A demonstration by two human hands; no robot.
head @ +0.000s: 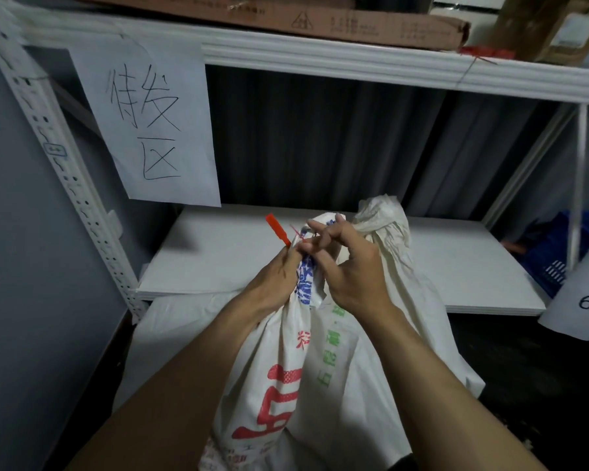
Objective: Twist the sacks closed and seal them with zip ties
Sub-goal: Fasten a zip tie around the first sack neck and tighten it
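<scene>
Two hands (276, 273) (354, 270), sack (286, 368), tie (278, 229) (shelf-edge (490, 309) behind)

Dim, bluish view, slightly blurred.
The white metal shelf rail (354, 59) is bowed by lens distortion at 12 o'clock; deep shadow is seen at 5 o'clock.

Entry: your 2 arms, 1 either side of the sack (283, 385). Forearms bare along all their visible length. Your left hand (279, 271), left of the sack's neck: bare. Your right hand (354, 270), right of it: bare.
</scene>
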